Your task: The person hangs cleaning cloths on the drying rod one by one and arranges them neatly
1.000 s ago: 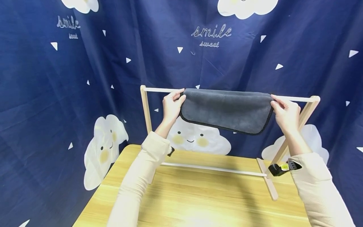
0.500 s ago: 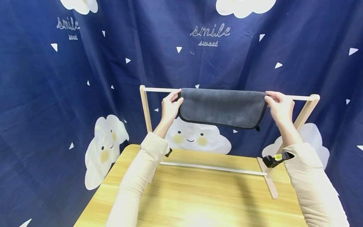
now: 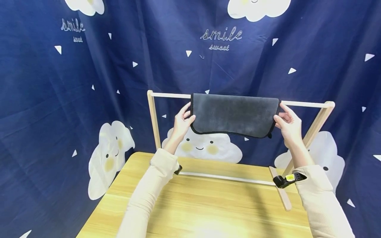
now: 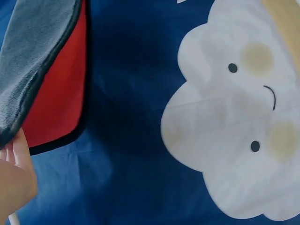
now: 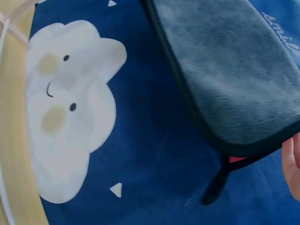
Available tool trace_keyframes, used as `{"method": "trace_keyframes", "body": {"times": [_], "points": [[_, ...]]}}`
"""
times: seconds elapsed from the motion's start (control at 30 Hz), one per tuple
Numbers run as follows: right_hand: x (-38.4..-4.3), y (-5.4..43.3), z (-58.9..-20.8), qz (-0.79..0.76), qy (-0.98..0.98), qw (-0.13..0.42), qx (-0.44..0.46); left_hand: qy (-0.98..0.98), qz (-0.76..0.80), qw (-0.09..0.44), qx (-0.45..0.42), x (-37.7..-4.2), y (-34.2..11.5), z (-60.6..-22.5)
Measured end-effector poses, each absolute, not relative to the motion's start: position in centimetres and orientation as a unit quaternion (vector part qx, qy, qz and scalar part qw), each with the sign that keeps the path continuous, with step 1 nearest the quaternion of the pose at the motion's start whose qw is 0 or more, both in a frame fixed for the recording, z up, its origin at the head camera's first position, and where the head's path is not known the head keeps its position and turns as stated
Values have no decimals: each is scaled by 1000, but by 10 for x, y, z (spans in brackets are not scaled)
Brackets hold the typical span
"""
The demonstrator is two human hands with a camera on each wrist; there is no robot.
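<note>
A grey plush towel (image 3: 235,114) with black trim hangs folded over the top bar (image 3: 169,95) of a wooden rack. My left hand (image 3: 182,123) pinches its left edge below the bar, thumb in front and fingers behind. On the opposite edge my right hand (image 3: 290,127) pinches the towel in the same way, a bit below the bar. The left wrist view shows the red underside (image 4: 58,101) of the back layer behind the grey front one. A small black loop (image 5: 215,186) dangles from a lower corner in the right wrist view.
The rack's right leg (image 3: 317,127) and foot (image 3: 281,191) stand on a wooden table (image 3: 226,205). A white lower bar (image 3: 226,178) runs between the feet. Behind hangs a dark blue curtain (image 3: 166,43) with smiling clouds.
The towel's right edge and my right hand have shifted left. Both hands have slid from the bar down the towel's side edges, and its front now hangs flatter.
</note>
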State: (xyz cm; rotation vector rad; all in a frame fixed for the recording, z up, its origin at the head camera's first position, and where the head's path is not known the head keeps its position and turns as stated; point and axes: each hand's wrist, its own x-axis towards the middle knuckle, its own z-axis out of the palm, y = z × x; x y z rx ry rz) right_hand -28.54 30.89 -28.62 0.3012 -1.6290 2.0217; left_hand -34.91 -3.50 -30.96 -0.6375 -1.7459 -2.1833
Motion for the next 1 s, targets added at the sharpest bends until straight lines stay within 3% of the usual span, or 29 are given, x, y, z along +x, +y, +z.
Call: {"method": "trace_keyframes", "body": {"times": [0.33,0.73,1.0], "points": [[-277,308,-309,708,-641,280,96,-598,-751,116,-255,-344,-40,-324],[-284,310,-279,701,-640,287,128,-598,-746,124,-265,-348,-41,-298],[-278,311,-305,697,-655,269,111,-596,-760,103,-237,-349,-39,-321]]}}
